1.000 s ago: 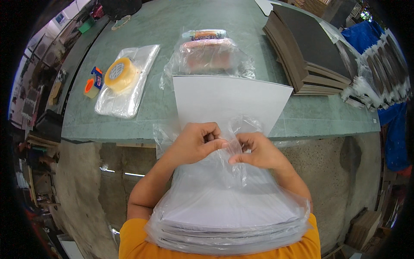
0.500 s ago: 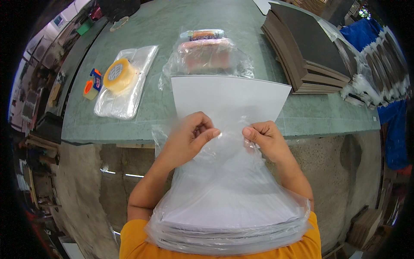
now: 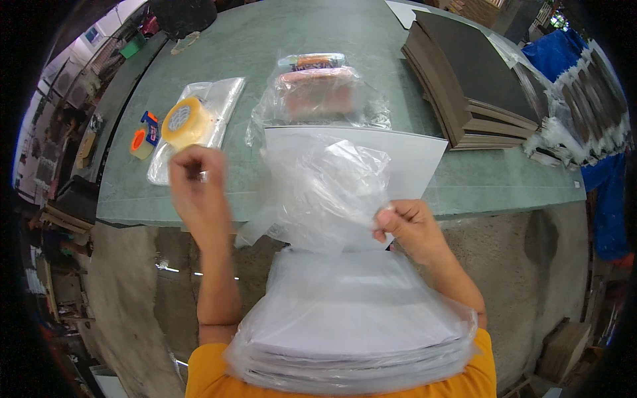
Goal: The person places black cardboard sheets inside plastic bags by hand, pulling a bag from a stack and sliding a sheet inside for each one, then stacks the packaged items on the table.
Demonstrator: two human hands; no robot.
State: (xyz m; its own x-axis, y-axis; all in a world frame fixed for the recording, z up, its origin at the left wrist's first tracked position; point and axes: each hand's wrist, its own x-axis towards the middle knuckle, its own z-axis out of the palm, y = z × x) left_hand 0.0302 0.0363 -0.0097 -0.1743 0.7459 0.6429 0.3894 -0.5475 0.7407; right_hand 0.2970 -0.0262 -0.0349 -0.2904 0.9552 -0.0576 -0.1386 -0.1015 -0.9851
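Note:
My right hand (image 3: 415, 230) pinches the edge of a crumpled clear plastic bag (image 3: 332, 182). The bag spreads over a white board (image 3: 418, 159) at the table's near edge and hides part of it. To the left, my left hand (image 3: 199, 182) is raised near a large roll of clear tape (image 3: 188, 124); motion smears its fingers, so their hold is unclear. That roll rests on a pile of flat clear plastic bags (image 3: 229, 99). Against my body lies a thick stack of white sheets in clear plastic (image 3: 352, 312).
A small tape dispenser (image 3: 144, 136) stands left on the green table (image 3: 265, 33). Behind the white board sits a plastic-wrapped pack (image 3: 318, 89). Dark grey boards (image 3: 471, 73) are piled at the right, beside plastic-wrapped bundles (image 3: 590, 106) and blue sheeting (image 3: 607, 212).
My left hand has swung left and up, away from my right hand, toward the tape roll. Plastic has been lifted off the stack and now billows over the white board, its edge in my right hand.

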